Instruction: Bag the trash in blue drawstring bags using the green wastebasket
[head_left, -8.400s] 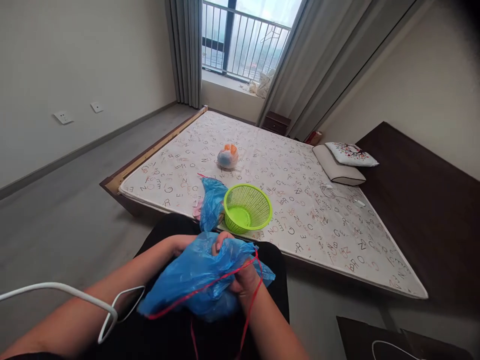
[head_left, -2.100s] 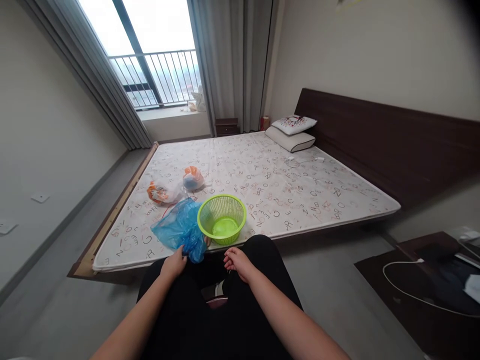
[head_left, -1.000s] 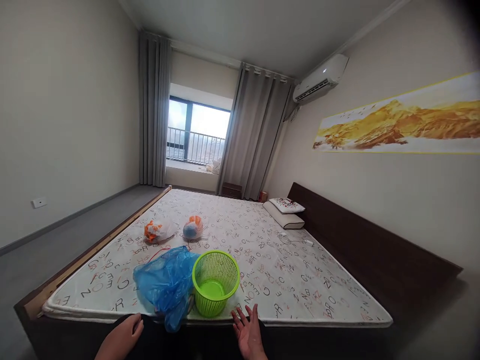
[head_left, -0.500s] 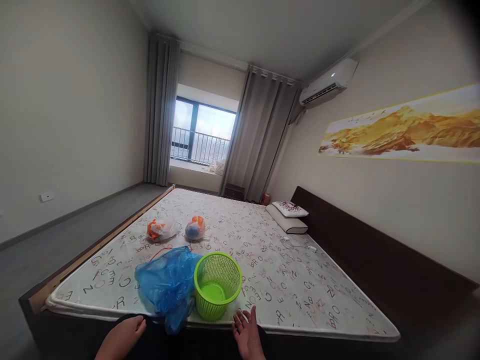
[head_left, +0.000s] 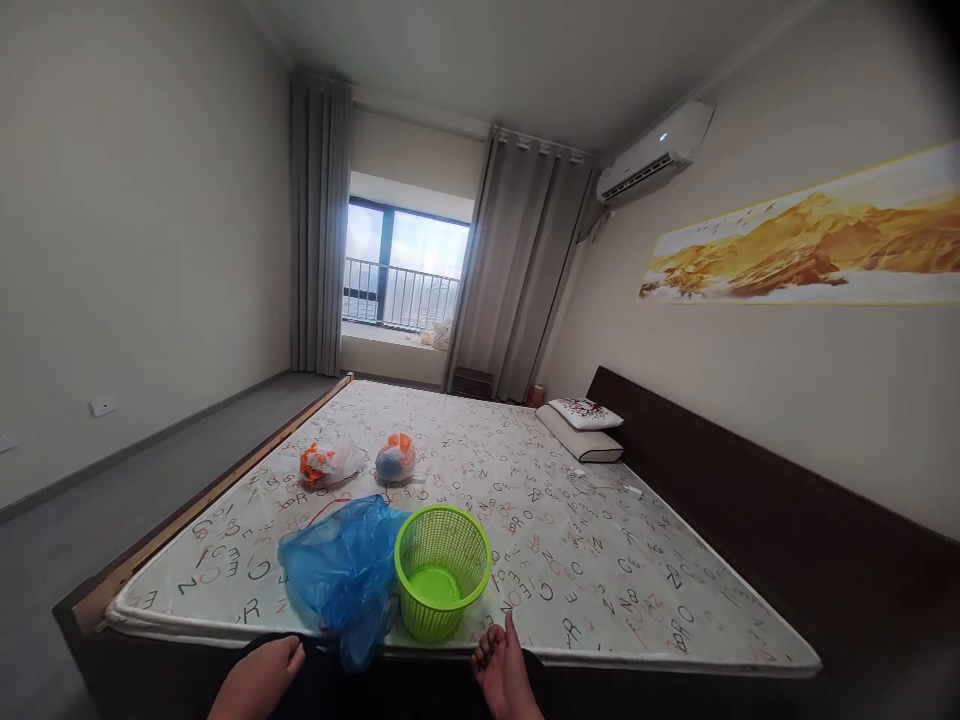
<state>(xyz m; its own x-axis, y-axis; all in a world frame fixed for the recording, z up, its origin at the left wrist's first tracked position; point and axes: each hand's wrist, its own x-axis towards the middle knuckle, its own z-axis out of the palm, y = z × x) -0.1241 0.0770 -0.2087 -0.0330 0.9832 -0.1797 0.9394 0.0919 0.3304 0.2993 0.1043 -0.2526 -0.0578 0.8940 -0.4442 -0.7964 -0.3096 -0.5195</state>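
Head view: the right hand (head_left: 504,668), grip slack, thumb clear of half-curled fingers, is near the green basket (head_left: 433,624), standing on the mattress (head_left: 637,610) beside the blue bag (head_left: 337,565). Left hand (head_left: 259,676) shows its back; cannot tell its grip.

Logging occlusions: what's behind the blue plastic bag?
Beyond the blue plastic bag, on the printed mattress: an orange-and-white bundle and, right of it, a blue-and-orange bundle. Mattress directly behind the bag's raised folds is covered.
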